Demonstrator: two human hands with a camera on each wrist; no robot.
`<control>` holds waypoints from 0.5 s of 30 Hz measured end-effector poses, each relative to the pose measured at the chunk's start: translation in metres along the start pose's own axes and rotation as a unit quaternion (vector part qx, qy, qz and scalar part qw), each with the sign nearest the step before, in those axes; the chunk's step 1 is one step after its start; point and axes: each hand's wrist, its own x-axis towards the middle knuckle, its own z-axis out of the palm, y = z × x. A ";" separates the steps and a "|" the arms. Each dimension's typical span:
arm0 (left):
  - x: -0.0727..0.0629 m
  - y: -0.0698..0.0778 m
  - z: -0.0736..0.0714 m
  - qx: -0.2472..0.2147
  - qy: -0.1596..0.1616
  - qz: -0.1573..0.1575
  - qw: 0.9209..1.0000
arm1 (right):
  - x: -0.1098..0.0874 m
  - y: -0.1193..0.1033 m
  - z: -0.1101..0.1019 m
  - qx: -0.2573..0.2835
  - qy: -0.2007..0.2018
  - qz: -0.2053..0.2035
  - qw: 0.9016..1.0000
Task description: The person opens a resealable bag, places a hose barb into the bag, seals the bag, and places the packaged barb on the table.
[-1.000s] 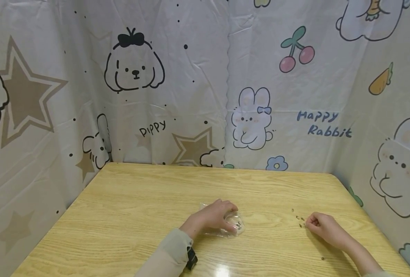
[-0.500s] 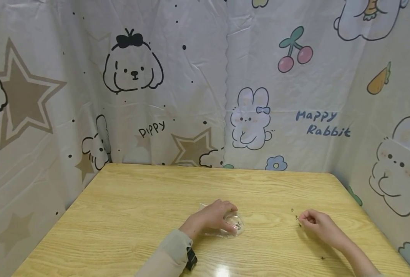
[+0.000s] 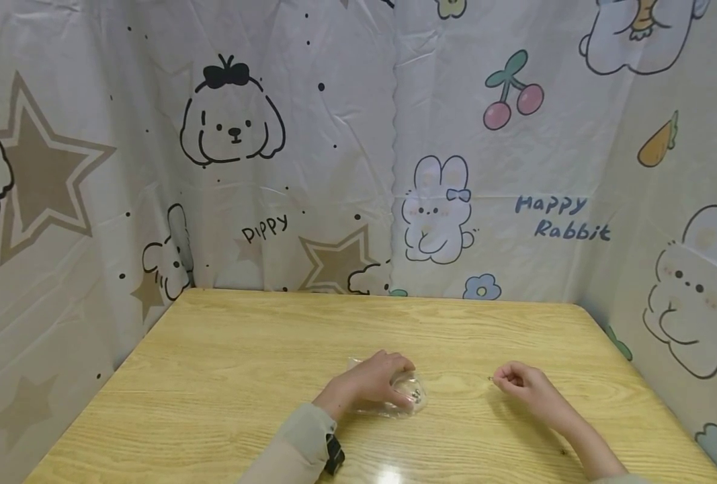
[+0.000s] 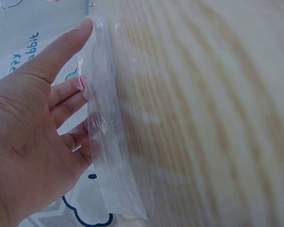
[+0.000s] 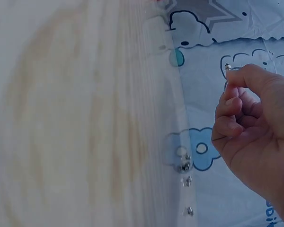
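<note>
Pinching a metallic bit point(image 5: 228, 67) in my right hand point(image 5: 255, 111), my left hand point(image 3: 367, 380) splayed on the plastic bag point(image 3: 388, 409) of pieces point(image 3: 417, 394).

Piece point(image 5: 228, 67) in right fingers point(image 5: 227, 124) too small to identify; plastic bag point(image 3: 411, 386) partly hidden by left hand point(image 3: 373, 378).
</note>
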 end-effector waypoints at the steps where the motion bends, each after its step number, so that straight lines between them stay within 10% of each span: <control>1: 0.000 0.000 0.000 0.001 0.000 -0.001 1.000 | 0.001 -0.001 0.002 0.006 -0.002 0.001 1.000; 15: 0.002 -0.002 0.001 -0.003 -0.003 -0.006 1.000 | 0.021 -0.017 0.031 0.024 -0.026 -0.036 0.999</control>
